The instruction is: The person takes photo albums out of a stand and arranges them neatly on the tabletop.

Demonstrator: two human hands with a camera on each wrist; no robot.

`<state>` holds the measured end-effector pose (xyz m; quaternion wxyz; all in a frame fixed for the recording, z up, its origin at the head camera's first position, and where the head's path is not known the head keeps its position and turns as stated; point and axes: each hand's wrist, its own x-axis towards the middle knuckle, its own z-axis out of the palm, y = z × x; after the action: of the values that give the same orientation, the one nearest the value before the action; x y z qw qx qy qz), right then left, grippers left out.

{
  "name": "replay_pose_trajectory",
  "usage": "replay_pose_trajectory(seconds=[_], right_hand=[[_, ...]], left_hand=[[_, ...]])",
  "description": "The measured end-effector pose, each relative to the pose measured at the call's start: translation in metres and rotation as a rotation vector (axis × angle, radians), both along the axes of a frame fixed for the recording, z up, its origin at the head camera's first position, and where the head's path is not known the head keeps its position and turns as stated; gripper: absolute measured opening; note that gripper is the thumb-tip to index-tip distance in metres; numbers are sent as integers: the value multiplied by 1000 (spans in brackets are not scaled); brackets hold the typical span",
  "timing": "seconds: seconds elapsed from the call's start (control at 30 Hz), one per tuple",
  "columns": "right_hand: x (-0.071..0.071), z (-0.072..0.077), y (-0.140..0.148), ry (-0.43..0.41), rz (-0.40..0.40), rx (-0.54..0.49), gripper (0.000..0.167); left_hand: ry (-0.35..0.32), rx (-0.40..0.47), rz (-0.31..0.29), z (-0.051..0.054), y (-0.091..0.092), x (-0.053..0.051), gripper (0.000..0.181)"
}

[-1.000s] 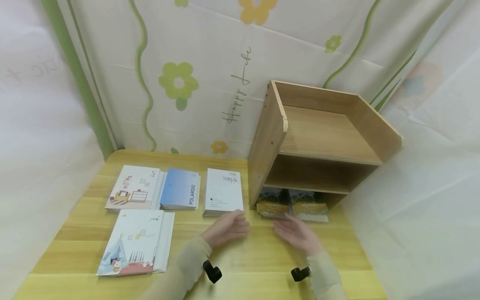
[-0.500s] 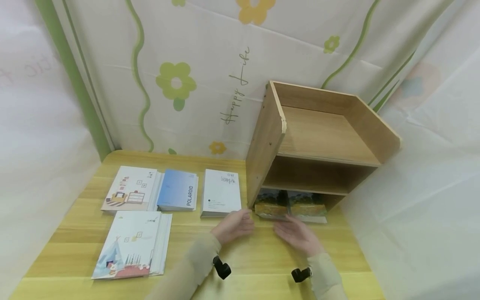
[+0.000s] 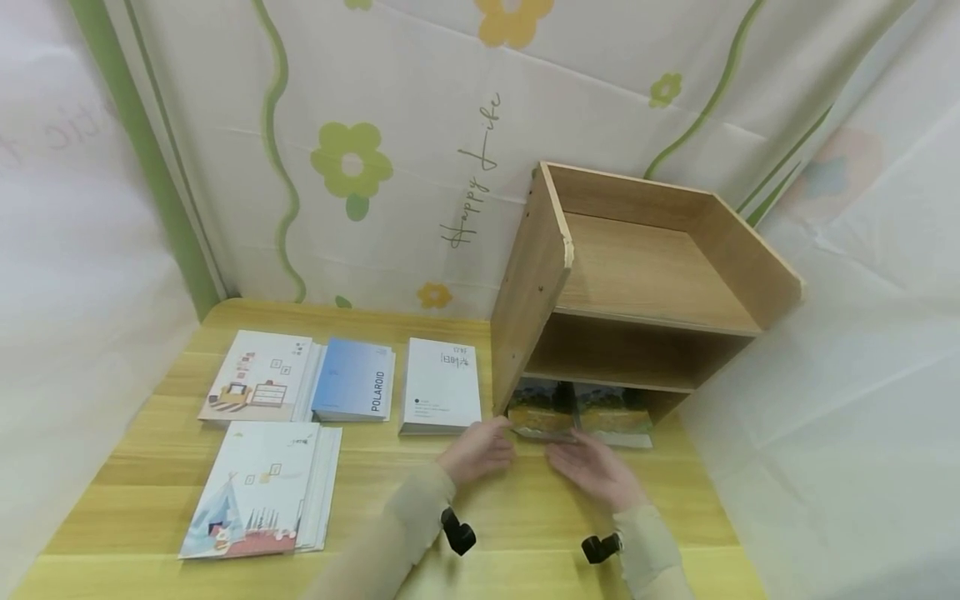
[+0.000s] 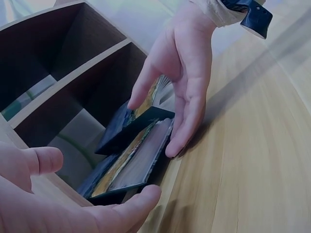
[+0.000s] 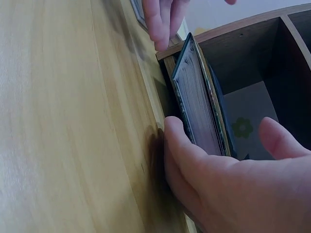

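Two photo albums with dark landscape covers lie side by side in the bottom compartment of the wooden shelf: a left album and a right album. My left hand is by the shelf's left front corner, fingertips close to the left album's edge; in the left wrist view its thumb stands apart from the fingers. With extended fingers, my right hand reaches the albums' front edges near where they meet. The right wrist view shows its fingertips along page edges, thumb raised and apart. Contact on the left is unclear.
Left of the shelf lie a white album, a blue POLAROID album, an album with a room drawing and one with a tent drawing. A patterned curtain hangs behind the wooden table.
My left hand has moved right, from in front of the white album to the shelf's left front corner. The right hand has stayed almost still at the albums.
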<state>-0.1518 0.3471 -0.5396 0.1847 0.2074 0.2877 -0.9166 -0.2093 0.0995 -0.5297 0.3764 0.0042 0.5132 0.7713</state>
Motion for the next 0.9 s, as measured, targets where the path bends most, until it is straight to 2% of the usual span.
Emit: replay_pose_trajectory(seconds=[0.17,0.4,0.6,0.9], right_hand=[[-1,0,-2,-6,4,-6,72],[-5,-6,-3,-10,-21,11,68],[-7,-1,-5,4,-18,33,66],[-9,0,-6,-20,-12,39,64]], left_hand=[[-22,7,17,-1,5,-1,69],[-16,-5,36,-2,9,-1,63],[-19,6,37,-7,12,-2,63],[-26,22,44,-8,17,-1,63]])
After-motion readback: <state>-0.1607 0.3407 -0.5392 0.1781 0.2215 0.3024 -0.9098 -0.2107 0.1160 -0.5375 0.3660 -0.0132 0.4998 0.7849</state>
